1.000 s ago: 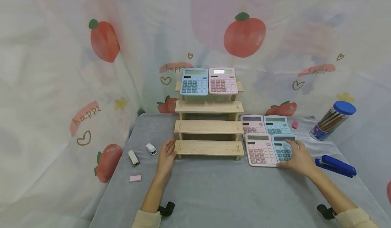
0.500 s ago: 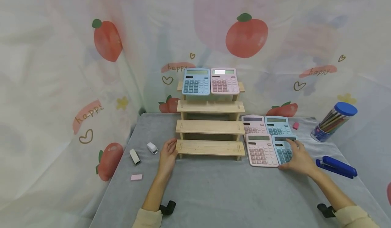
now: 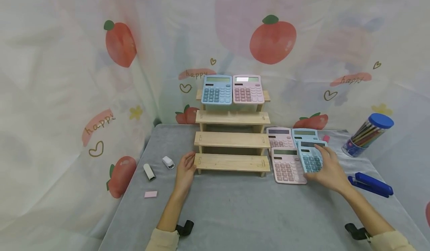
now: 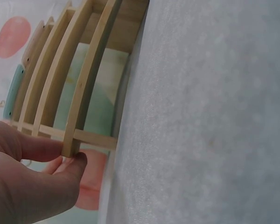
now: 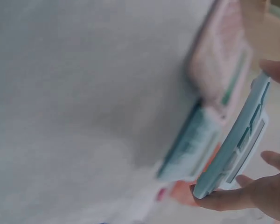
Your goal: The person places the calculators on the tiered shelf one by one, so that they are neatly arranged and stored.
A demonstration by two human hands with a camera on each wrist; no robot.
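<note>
My right hand (image 3: 327, 172) grips a light blue calculator (image 3: 309, 158) by its edges, thumb on one and fingers on the opposite. In the right wrist view this calculator (image 5: 233, 140) is raised off the cloth, with a gap between it and the others. Beneath and beside it lie a pink calculator (image 3: 287, 169), another pink one (image 3: 279, 138) behind, and a second blue one (image 3: 304, 133), partly covered. My left hand (image 3: 185, 172) pinches the left end of the lowest shelf of a four-step wooden rack (image 3: 231, 162); the left wrist view shows thumb and finger on that shelf (image 4: 91, 74).
The rack's top step bears a blue calculator (image 3: 217, 90) and a pink one (image 3: 248, 89). At right stand a blue-lidded pencil jar (image 3: 367, 135) and a blue stapler (image 3: 371, 183). At left lie a pink eraser (image 3: 150, 194) and two small white objects, one (image 3: 149, 172) elongated.
My right hand has lifted the blue calculator from the table, so it now overlaps the blue one behind it. The left hand stays at the rack; the head view has shifted slightly.
</note>
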